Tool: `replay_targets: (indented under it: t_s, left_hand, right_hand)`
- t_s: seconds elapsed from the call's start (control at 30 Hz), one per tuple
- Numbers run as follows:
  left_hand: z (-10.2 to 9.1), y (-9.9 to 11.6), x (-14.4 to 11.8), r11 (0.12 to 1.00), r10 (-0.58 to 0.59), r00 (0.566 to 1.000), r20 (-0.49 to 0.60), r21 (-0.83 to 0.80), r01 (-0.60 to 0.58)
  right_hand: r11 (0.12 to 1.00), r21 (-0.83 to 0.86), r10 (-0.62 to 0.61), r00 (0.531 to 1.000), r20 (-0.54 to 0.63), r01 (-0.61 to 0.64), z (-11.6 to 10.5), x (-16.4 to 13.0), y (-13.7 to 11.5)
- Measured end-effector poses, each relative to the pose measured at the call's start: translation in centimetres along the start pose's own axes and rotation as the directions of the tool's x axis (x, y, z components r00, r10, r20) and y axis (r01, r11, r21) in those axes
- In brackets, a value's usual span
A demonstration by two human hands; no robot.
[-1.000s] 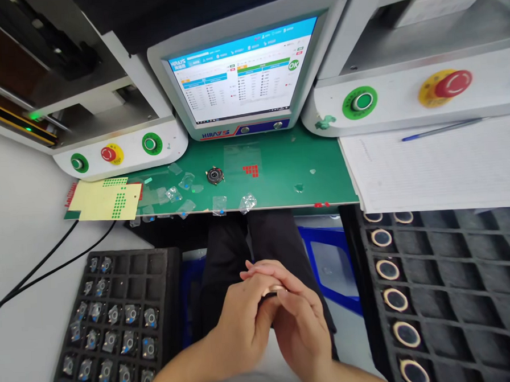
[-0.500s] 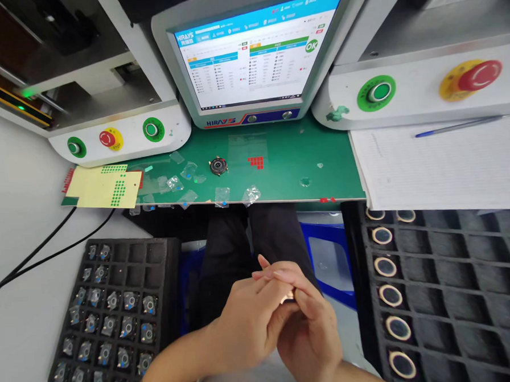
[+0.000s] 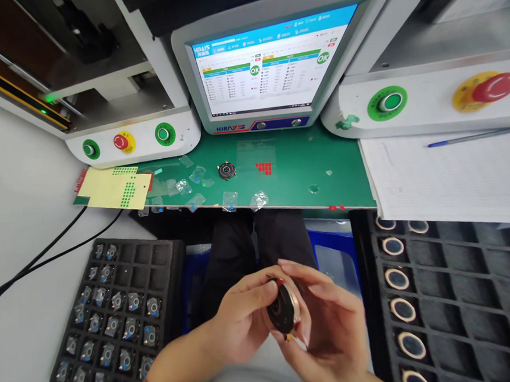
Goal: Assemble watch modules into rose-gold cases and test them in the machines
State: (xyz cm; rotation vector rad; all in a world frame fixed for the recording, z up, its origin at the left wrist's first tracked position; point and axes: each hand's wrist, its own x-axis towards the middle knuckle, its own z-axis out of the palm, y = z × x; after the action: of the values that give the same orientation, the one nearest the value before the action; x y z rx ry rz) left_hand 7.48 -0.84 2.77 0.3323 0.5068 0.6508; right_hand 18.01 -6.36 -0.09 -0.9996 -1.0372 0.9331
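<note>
Green tabletop stretches across beyond the hands, with a monitor standing at its far side, the lit screen showing two green OK circles. White panels flank the monitor: the left panel, ahead and to the left of the grip, carries green buttons and a red knob, while the right panel, ahead and to the right, bears a green button and a red knob of its own. Above the person's dark trousers, the left hand is clamped on a round watch, its thumb on the dark back near a red mark. The watch is tilted on edge, its gold rim toward the right hand. That hand curves beside it, thumb and fingers apart; whether they touch the watch I cannot tell. Straight ahead of the grip, a second watch lies on the tabletop, left of some red stickers. Scraps of clear film are scattered around there, and yellow sheets with green dots lie farther left. Left of the hands sits a black tray of small film-wrapped pieces; to their right, another tray holds gold-rimmed discs. Lined paper and a pen lie ahead and rightward.
</note>
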Motion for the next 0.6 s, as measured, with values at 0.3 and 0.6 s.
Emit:
replay_targets:
  t_s: [0.3,0.6]
  left_hand:
    - [-0.5,-0.5,0.1,1.000,-0.024,0.996,-0.081,0.007,0.024]
    - [-1.3,-0.2,0.5,0.999,0.034,0.999,-0.031,0.004,-0.034]
  right_hand:
    - [0.995,0.063,-0.084,0.993,0.079,0.079,-1.2,0.8,1.0]
    - [0.993,0.068,-0.102,0.986,0.132,0.094,-1.5,1.1,1.9]
